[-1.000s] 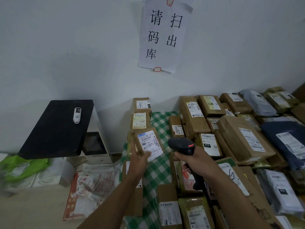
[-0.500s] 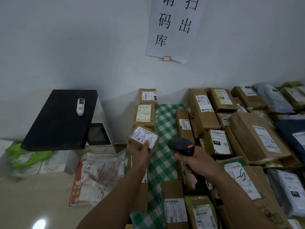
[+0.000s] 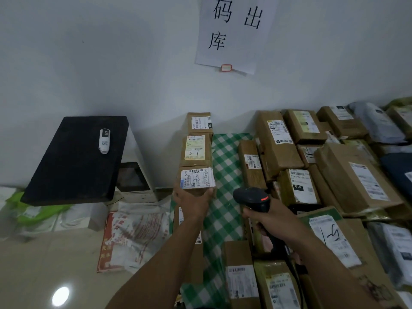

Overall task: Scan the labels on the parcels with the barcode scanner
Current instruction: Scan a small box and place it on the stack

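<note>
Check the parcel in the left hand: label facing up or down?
Up. The parcel gripped by the left hand shows its white barcode label.

Light here is dim and flat, giving the white wall [image 3: 111, 63] a bluish-grey cast. One bright oval of glare sits on the glossy floor [image 3: 33, 275] at my lower left. Soft shadow spreads on the wall left of the stacked parcels [image 3: 197, 148]. My lens bows the edges, and the far-right parcels look smeared.
</note>
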Tool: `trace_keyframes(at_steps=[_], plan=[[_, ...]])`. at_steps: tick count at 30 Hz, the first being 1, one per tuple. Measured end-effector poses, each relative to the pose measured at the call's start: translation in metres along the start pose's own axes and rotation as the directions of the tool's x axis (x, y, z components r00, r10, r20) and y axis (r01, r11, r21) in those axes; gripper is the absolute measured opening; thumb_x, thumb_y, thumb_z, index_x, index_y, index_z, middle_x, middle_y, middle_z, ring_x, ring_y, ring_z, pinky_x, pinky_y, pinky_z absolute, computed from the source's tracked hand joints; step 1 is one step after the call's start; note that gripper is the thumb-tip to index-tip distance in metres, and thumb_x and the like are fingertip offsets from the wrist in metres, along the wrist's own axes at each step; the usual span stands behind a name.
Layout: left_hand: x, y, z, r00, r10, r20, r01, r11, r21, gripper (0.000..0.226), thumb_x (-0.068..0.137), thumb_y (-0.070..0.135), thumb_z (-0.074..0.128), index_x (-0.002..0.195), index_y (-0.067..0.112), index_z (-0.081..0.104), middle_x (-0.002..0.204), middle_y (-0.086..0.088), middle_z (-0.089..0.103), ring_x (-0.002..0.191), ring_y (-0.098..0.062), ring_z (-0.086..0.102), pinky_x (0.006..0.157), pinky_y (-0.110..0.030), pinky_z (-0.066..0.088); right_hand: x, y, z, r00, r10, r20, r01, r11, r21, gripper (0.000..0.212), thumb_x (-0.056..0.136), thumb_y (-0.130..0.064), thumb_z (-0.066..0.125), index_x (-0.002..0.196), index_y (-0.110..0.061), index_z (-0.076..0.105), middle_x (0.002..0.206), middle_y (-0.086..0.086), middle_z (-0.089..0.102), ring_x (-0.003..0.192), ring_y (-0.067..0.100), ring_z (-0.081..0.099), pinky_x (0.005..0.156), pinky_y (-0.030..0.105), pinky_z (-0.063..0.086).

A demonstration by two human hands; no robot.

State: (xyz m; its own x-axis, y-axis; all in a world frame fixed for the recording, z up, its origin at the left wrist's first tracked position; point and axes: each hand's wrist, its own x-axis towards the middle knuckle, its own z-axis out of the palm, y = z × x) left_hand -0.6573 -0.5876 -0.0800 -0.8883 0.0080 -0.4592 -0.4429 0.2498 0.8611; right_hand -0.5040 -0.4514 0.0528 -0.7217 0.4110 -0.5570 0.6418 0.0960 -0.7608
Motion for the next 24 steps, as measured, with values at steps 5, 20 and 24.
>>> trace_keyframes(at_steps=[5,20,24], plan=[[-0.003,0.002,0.005,0.999,0.017,0.048,-0.020,0.997,0.073,0.121,0.071,0.034,0.094,0.162,0.029,0.013,0.164,-0.015,0.015,0.148,-0.037,0.030,0.118,-0.058,0.035,-0.009,0.007,-0.001,1.000,-0.011,-0.029,0.011,1.000,0.022,0.019,0.097,-0.024,0.072,0.115,-0.026,0.071,0.091,0.010,0.077,0.062,0.008,0.063,0.062,0.025,0.051],[-0.124,-0.108,-0.025,0.946,-0.054,0.319,-0.037,0.961,0.274,0.019,0.090,0.027,0.078,0.095,0.018,0.063,0.094,0.001,0.065,0.092,-0.020,0.068,0.085,-0.036,0.059,-0.051,0.069,0.003,1.000,-0.003,0.008,0.003,0.999,-0.042,0.023,0.095,-0.027,0.074,0.117,-0.031,0.070,0.083,-0.001,0.077,0.062,0.008,0.068,0.060,0.026,0.053],[-0.163,-0.149,-0.018,0.898,-0.185,0.398,0.088,0.964,0.251,0.024,0.086,0.020,0.083,0.104,0.022,0.066,0.096,0.007,0.073,0.081,-0.004,0.071,0.073,-0.024,0.061,-0.062,0.092,0.001,1.000,-0.001,0.024,0.003,0.998,-0.061,0.026,0.097,-0.029,0.072,0.122,-0.026,0.068,0.098,0.001,0.079,0.061,0.005,0.066,0.057,0.021,0.052]])
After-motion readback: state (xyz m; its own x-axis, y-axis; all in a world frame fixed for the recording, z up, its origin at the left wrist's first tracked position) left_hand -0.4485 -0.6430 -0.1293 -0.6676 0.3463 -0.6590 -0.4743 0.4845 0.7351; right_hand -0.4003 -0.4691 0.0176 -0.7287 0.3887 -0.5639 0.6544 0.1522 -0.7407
